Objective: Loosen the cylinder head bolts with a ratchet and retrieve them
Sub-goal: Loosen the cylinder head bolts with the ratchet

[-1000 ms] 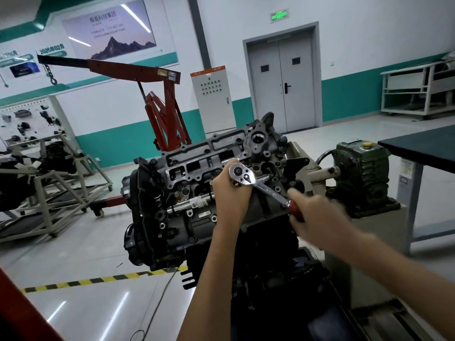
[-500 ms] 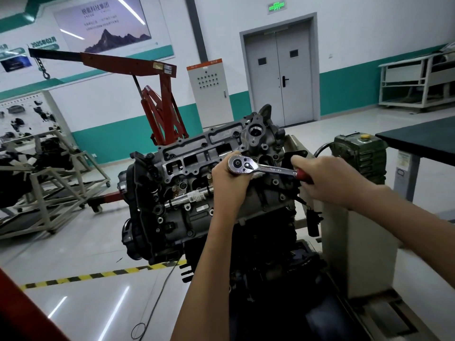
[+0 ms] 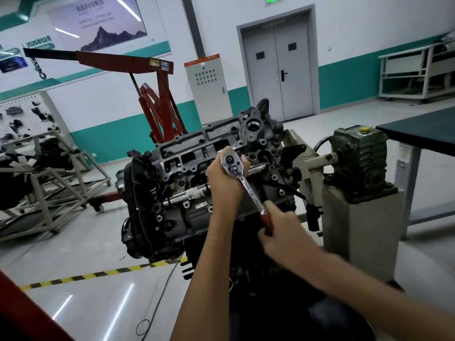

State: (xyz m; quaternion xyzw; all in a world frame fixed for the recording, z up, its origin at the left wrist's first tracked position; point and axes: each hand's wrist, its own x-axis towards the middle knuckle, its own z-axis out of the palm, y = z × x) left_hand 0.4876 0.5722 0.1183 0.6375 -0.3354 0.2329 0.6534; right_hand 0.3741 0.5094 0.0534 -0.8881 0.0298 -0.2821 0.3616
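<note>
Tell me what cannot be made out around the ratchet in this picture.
Head view: the bolt under the chrome ratchet with a red handle is hidden by its head and the left hand.
Head view: the right hand is motion-blurred and covers most of the handle.
Head view: the white mountain wall poster text is too small.

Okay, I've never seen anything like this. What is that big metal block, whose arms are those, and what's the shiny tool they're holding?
The picture comes from a camera worn on a person's head, so the two bare arms are their own. The grey block is a car engine, raised off the floor. The left hand grips the ratchet at its round head, and the right hand holds its red handle. Behind stands a red workshop crane.
</note>
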